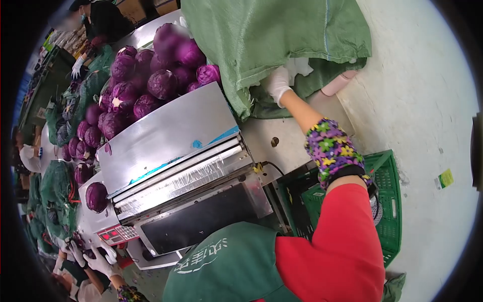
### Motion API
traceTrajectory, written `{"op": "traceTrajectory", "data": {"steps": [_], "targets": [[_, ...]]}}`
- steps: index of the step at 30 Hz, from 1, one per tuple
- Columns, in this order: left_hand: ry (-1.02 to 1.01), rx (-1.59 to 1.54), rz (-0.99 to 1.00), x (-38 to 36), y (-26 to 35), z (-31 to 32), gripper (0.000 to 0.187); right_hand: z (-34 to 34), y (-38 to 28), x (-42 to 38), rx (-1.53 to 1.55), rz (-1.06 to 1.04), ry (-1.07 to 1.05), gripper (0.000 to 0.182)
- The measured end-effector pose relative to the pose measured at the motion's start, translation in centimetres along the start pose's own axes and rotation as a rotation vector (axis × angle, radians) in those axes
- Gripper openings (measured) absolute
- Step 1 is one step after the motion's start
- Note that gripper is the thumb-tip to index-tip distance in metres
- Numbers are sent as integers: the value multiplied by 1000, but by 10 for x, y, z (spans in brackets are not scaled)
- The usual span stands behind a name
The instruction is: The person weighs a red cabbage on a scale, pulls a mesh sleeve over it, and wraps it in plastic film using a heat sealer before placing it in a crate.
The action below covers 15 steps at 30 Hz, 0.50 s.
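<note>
My right hand (pixel 278 86), in a white glove, reaches into the mouth of a green woven sack (pixel 276 35). Its fingers are mostly hidden there, beside a crumpled white piece (pixel 300 66) whose kind I cannot make out. Far off at lower left, my left hand (pixel 101 262), also white-gloved, has its fingers apart and appears to hold nothing. Between my hands stands a film wrapping machine (pixel 176 136) with clear film (pixel 176 181) across its front and a black plate (pixel 201 216). One purple cabbage (pixel 96 197) rests at the machine's left end.
Purple cabbages (pixel 146 83) are heaped behind the machine. Green net bags (pixel 58 196) lie at left. Another person's gloved hand (pixel 76 253) is close to my left hand; another person (pixel 108 22) stands at top left. A green crate (pixel 390 201) and pink bottle (pixel 338 83) are at right.
</note>
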State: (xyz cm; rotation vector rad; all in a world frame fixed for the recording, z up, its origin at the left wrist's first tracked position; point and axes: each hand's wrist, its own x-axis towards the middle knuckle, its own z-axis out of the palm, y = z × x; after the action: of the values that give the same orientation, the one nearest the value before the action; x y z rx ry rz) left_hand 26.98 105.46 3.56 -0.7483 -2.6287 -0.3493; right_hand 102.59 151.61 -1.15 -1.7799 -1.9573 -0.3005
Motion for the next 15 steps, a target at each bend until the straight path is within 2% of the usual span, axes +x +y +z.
{"op": "traceTrajectory", "data": {"steps": [1,2,4,5,6,8,9,10,12,14,15], "targets": [[60,-338,101,4,-17,13,59,-22,2,3,-40,38,-247,46],[-21,-745,-15,-17,19,-3,40,-36,0,4,-46,24,-248,46],[-72,-741,95,-55,72,-38,35,-55,-1,0,26,-32,-345,45],[-67,-744,111,-65,83,-38,32,-54,-4,-9,-67,-132,-162,46],[-87,-875,64,-76,101,-41,30,-40,-8,-9,-72,-131,-152,46],[-152,-1119,-114,-102,149,-64,28,0,-16,-5,103,80,-32,43],[-174,-1150,-59,-105,149,-66,27,1,-26,-10,-20,-6,205,40],[-135,-1065,56,-106,150,-70,27,-5,-25,-11,-6,-2,215,40],[-172,-1022,163,-113,143,-83,28,-59,-21,-14,-92,-49,-441,31],[-196,-1053,120,-123,140,-90,28,-91,-12,-39,43,-117,-217,23],[-230,-1079,86,-130,139,-94,29,-107,-11,-45,32,-125,-221,23]]}}
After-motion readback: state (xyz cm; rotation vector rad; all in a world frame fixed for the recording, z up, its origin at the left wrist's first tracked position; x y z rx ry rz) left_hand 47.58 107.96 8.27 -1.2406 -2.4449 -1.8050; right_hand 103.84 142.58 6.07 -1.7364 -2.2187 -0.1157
